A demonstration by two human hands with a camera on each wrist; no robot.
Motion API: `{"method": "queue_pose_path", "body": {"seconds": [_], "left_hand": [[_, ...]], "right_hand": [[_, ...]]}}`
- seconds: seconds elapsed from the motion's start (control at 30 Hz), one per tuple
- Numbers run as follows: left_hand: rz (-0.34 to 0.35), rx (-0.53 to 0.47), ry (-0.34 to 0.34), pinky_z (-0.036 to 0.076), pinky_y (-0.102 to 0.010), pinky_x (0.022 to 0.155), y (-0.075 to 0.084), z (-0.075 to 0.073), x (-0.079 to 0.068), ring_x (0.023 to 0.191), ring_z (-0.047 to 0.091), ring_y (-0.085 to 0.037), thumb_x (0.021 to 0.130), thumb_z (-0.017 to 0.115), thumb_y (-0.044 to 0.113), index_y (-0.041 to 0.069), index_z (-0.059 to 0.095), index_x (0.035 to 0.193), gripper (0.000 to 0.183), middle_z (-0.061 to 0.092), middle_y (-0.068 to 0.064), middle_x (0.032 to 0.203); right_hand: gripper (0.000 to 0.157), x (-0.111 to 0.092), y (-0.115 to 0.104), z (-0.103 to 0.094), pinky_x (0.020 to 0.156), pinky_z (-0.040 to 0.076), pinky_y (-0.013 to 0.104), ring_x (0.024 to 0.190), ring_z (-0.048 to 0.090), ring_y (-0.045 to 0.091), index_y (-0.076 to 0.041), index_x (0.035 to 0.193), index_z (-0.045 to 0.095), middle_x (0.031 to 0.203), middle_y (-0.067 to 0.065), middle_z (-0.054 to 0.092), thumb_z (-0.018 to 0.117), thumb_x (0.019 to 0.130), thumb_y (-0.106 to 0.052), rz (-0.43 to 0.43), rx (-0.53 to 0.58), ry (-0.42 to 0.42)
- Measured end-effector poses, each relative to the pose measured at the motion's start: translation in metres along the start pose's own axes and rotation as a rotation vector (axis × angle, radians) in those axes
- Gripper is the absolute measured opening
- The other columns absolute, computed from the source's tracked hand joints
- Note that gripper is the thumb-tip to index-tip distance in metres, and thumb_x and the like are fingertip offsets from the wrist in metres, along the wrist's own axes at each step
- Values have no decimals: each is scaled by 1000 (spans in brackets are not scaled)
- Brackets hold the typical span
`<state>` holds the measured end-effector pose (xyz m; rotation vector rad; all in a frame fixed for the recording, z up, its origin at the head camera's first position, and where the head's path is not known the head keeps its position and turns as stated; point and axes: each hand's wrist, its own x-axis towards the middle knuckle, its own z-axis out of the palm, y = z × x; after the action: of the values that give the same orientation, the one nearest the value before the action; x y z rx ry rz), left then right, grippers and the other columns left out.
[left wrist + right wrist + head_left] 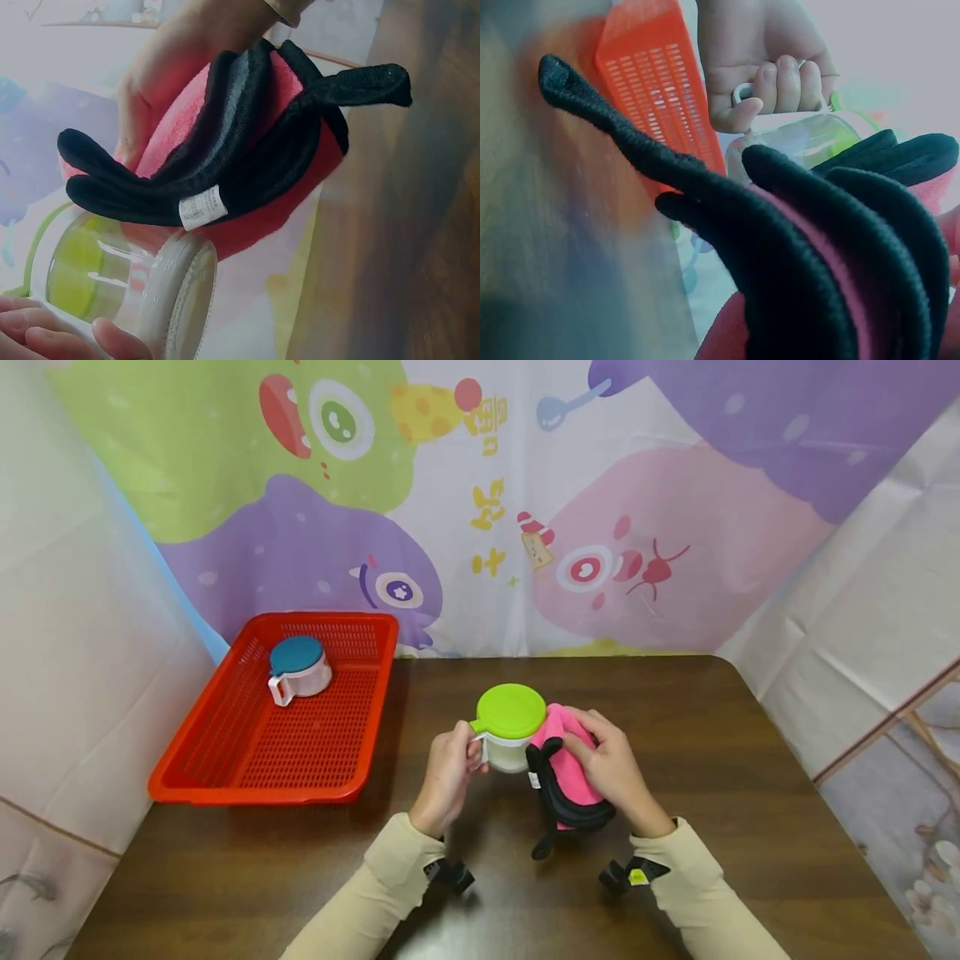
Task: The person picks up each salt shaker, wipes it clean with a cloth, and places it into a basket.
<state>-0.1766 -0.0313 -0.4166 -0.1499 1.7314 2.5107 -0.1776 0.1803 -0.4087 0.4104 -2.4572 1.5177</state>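
My left hand (446,770) grips the white handle of a clear jar (510,753) with a bright green lid (512,710), held above the table. In the right wrist view, the fingers (787,86) curl through that handle. A pink and black plush item (576,777) is in my right hand (617,767), pinched at its pink upper part. It has black bands, loose black strips and a small white tag (202,208). In the left wrist view, the plush appears right against the jar's side; whether they touch I cannot tell.
A red plastic basket (360,735) stands on the left of the brown wooden table (712,877). Inside lies a similar jar (306,679) with a blue lid (297,655). Behind the table hangs a cartoon-printed curtain (517,610).
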Motion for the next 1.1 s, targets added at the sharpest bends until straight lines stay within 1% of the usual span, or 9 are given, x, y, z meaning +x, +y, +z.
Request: {"method": "queue_pose_path", "body": {"seconds": [0.2, 0.43, 0.57, 0.73, 0.93, 1.1], "left_hand": [[27, 13, -9, 39, -27, 57, 1, 0, 2, 50, 30, -15, 86, 36, 10, 10, 37, 54, 33, 31, 5, 49], [31, 24, -8, 39, -27, 57, 0, -1, 5, 50, 29, -15, 87, 36, 9, 10, 37, 54, 33, 31, 5, 48], [36, 26, -15, 39, -27, 57, 0, -1, 8, 50, 29, -14, 88, 36, 10, 10, 38, 54, 34, 31, 5, 49], [30, 22, 1, 39, -26, 57, 0, 0, 8, 50, 30, -13, 88, 37, 11, 9, 38, 54, 34, 32, 5, 50], [13, 10, 28, 39, -26, 58, -2, 0, 7, 51, 30, -15, 89, 37, 10, 9, 38, 54, 35, 31, 4, 50], [22, 9, 37, 40, -26, 58, -4, 0, 10, 51, 30, -16, 89, 37, 11, 10, 39, 53, 37, 32, 4, 50]], "right_hand": [[33, 2, -3, -2, 66, 42, 23, 77, 50, 11, -4, 120, 67, 91, 12, 63, 66, 87, -5, -58, -65, 16], [32, 2, -8, -6, 67, 43, 24, 79, 51, 16, -3, 119, 67, 91, 10, 64, 66, 88, -5, -95, -114, -3], [32, 3, -10, -7, 67, 42, 24, 79, 51, 17, -3, 119, 67, 90, 9, 63, 66, 87, -5, -125, -125, 4], [34, 2, -10, -5, 64, 42, 25, 76, 50, 14, -3, 119, 67, 87, 8, 62, 68, 85, -4, -166, -154, 7], [38, -2, -8, -1, 61, 41, 24, 74, 49, 13, -4, 123, 66, 88, 7, 61, 69, 85, -5, -175, -175, -1], [39, 0, -6, 1, 61, 41, 24, 73, 49, 15, -3, 123, 66, 86, 8, 61, 69, 84, -4, -182, -174, 10]]}}
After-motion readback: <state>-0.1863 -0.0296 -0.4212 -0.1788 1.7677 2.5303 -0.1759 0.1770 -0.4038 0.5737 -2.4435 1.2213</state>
